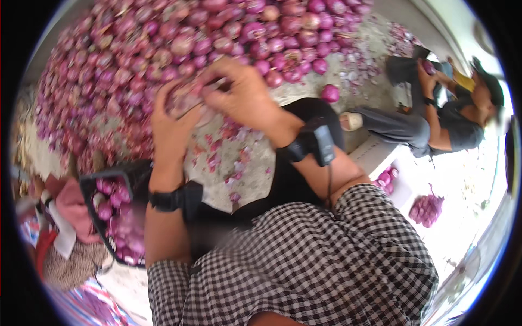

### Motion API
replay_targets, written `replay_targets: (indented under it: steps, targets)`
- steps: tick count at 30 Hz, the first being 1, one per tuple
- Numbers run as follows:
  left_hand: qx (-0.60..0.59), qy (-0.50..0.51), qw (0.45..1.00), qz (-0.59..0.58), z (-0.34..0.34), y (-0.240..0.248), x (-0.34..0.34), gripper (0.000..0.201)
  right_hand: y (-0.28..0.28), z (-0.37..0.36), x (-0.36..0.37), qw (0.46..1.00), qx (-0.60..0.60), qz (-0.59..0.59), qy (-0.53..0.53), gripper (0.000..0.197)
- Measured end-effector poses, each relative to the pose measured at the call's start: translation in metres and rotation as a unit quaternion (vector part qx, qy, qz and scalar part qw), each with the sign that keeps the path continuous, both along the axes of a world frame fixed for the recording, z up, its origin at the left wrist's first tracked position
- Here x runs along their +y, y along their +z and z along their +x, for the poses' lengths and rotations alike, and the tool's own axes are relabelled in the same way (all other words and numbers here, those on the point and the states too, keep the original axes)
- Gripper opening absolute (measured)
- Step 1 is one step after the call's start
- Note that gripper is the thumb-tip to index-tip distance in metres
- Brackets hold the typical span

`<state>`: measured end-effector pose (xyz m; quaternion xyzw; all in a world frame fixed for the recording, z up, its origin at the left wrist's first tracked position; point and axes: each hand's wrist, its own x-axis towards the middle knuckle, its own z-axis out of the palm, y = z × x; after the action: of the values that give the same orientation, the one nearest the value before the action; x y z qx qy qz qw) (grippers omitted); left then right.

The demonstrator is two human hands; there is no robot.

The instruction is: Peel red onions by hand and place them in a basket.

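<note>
Both hands are raised close together in front of the heap of red onions [217, 32]. My left hand [168, 125] curls its fingers around a red onion [184, 99], which is blurred and partly covered by the fingers. Touching the onion's right side, my right hand [239, 92] has its thumb and fingers pinched together. A thin dark edge shows between the two hands, but what the right fingers grip is too blurred to name. Loose onion skins [237, 157] lie on the concrete floor below the hands.
A black crate [118, 176] with peeled-looking purple onions stands left of my forearm. At the right, another person [451, 114] sits holding an onion. One onion [330, 93] lies apart on the floor. A purple net bag [427, 209] lies at the lower right.
</note>
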<state>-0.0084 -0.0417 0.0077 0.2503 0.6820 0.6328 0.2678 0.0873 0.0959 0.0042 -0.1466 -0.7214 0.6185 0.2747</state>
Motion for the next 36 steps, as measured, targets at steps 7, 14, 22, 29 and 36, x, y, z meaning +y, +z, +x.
replay_targets:
  steps: [7,14,22,29,36]
  targets:
    - [0.049,0.052,0.997,-0.009,0.001,-0.019,0.001,0.060,-0.009,-0.003,-0.003,0.999,0.027,-0.002,-0.035,0.019]
    - [0.174,0.054,0.980,-0.076,0.002,-0.008,0.007,0.062,-0.010,-0.006,0.001,0.996,0.044,0.000,-0.078,0.017]
    - [-0.010,0.033,0.998,0.051,0.002,0.000,0.002,0.066,0.002,-0.004,-0.001,0.994,0.006,-0.100,0.036,0.022]
    - [0.062,0.013,0.998,0.031,0.001,0.008,0.003,0.065,-0.001,0.000,0.011,0.988,-0.001,-0.104,0.114,0.023]
    - [-0.017,-0.078,0.997,0.015,-0.010,0.002,-0.005,0.062,0.008,0.008,0.017,0.984,0.003,-0.015,0.175,0.022]
